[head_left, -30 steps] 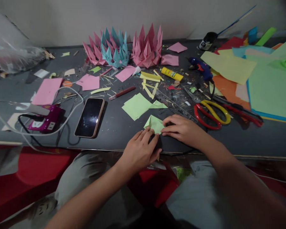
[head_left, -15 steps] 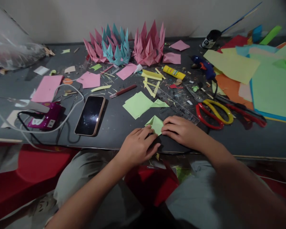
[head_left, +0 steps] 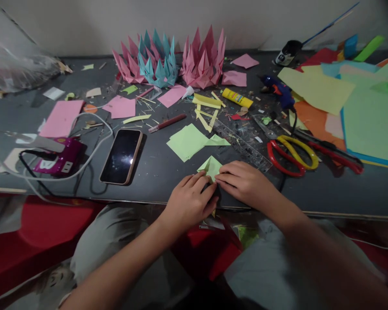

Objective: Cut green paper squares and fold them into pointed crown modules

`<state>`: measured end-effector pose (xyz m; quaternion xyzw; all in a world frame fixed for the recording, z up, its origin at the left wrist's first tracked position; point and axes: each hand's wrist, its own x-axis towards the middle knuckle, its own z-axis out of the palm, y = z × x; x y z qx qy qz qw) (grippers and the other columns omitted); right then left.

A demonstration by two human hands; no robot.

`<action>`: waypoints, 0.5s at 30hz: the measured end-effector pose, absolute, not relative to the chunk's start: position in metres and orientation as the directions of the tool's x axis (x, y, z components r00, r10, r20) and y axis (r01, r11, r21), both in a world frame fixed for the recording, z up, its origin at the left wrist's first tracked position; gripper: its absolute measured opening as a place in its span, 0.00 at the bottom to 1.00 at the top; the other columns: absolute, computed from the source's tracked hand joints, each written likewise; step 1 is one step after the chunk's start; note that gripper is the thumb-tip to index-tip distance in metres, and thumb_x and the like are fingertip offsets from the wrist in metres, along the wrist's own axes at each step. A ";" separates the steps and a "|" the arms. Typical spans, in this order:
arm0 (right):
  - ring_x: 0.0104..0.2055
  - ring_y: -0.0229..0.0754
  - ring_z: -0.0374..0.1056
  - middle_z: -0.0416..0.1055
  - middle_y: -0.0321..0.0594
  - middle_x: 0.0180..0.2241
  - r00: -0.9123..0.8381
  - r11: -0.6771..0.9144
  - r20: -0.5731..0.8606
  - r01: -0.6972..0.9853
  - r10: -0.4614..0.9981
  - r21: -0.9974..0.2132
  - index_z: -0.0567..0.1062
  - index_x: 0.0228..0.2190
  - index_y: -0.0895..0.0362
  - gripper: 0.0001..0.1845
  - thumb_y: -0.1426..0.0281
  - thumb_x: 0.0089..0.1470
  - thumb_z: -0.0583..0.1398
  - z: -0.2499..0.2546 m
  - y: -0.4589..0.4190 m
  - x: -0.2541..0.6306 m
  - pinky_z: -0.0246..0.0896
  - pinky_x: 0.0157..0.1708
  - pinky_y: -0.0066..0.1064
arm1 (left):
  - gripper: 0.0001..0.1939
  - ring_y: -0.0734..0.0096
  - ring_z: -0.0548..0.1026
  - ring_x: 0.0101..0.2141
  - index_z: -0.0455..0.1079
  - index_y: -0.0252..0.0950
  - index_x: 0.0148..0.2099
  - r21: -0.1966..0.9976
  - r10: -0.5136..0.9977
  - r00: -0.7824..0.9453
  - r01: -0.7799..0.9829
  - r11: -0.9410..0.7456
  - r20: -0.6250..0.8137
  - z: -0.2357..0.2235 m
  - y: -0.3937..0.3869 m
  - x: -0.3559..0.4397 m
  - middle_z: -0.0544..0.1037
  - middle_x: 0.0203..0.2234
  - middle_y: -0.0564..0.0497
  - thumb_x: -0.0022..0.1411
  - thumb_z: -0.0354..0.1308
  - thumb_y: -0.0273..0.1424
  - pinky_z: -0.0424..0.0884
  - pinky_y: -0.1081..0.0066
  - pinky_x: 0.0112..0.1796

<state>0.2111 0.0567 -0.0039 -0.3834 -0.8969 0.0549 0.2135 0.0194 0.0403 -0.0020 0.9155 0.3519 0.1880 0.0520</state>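
Observation:
A small folded piece of light green paper (head_left: 210, 166) lies near the front edge of the dark table (head_left: 155, 172). My left hand (head_left: 189, 201) presses on its near left corner with curled fingers. From the right, my right hand (head_left: 242, 181) pinches the same piece, fingertips meeting the left hand's over the fold. Most of the paper's near half is hidden under both hands.
Green paper squares (head_left: 187, 141), a clear ruler (head_left: 242, 146), red-yellow scissors (head_left: 292, 153), a phone (head_left: 121, 156), a purple device with cables (head_left: 60, 159), a glue stick (head_left: 236, 98), a glue gun (head_left: 278, 92), pink and blue paper crowns (head_left: 171, 62), and coloured sheets (head_left: 358, 107) surround the hands.
Both hands have closed in on the green piece, fingertips coming together over it. The folded paper sits a little flatter and more covered than before.

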 end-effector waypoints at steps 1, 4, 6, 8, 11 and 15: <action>0.36 0.43 0.66 0.72 0.44 0.33 -0.611 0.702 0.351 0.660 0.709 -0.268 0.75 0.31 0.59 0.11 0.73 0.57 0.53 -0.004 0.055 0.211 0.62 0.38 0.35 | 0.12 0.57 0.71 0.48 0.69 0.32 0.45 0.254 0.671 0.674 0.622 -0.741 0.309 -0.002 0.041 0.019 0.76 0.39 0.45 0.61 0.50 0.31 0.70 0.61 0.44; 0.37 0.42 0.68 0.74 0.43 0.33 -0.559 0.658 0.348 0.661 0.753 -0.361 0.75 0.32 0.59 0.10 0.73 0.57 0.53 -0.003 0.052 0.212 0.62 0.39 0.32 | 0.10 0.61 0.73 0.45 0.69 0.33 0.43 0.394 0.713 0.629 0.597 -0.699 0.311 -0.001 0.044 0.016 0.77 0.39 0.47 0.63 0.50 0.30 0.69 0.62 0.44; 0.37 0.42 0.69 0.75 0.41 0.33 -0.493 0.593 0.331 0.679 0.805 -0.432 0.75 0.32 0.57 0.10 0.72 0.57 0.53 -0.001 0.052 0.212 0.62 0.39 0.32 | 0.07 0.66 0.75 0.39 0.68 0.34 0.40 0.518 0.784 0.542 0.596 -0.613 0.304 0.000 0.048 0.015 0.78 0.35 0.49 0.63 0.50 0.29 0.69 0.66 0.41; 0.35 0.42 0.71 0.76 0.40 0.32 -0.379 0.477 0.289 0.719 0.879 -0.506 0.75 0.32 0.56 0.09 0.70 0.57 0.54 0.000 0.053 0.210 0.62 0.37 0.32 | 0.05 0.71 0.75 0.33 0.68 0.35 0.37 0.636 0.870 0.411 0.601 -0.484 0.274 0.000 0.053 0.014 0.77 0.31 0.51 0.62 0.51 0.29 0.70 0.71 0.36; 0.31 0.41 0.72 0.76 0.37 0.28 -0.179 0.248 0.172 0.730 0.969 -0.637 0.75 0.33 0.55 0.06 0.68 0.54 0.57 0.000 0.058 0.206 0.61 0.31 0.29 | 0.02 0.74 0.73 0.29 0.67 0.36 0.35 0.710 0.942 0.271 0.623 -0.329 0.199 0.001 0.062 0.016 0.75 0.28 0.53 0.60 0.55 0.28 0.68 0.75 0.32; 0.25 0.38 0.69 0.73 0.34 0.22 -0.090 0.124 0.086 0.712 0.992 -0.691 0.74 0.29 0.55 0.04 0.68 0.49 0.60 0.000 0.066 0.199 0.58 0.27 0.27 | 0.02 0.70 0.71 0.32 0.68 0.36 0.32 0.628 0.949 0.297 0.720 -0.297 0.108 0.004 0.073 0.021 0.72 0.28 0.52 0.57 0.57 0.25 0.65 0.73 0.32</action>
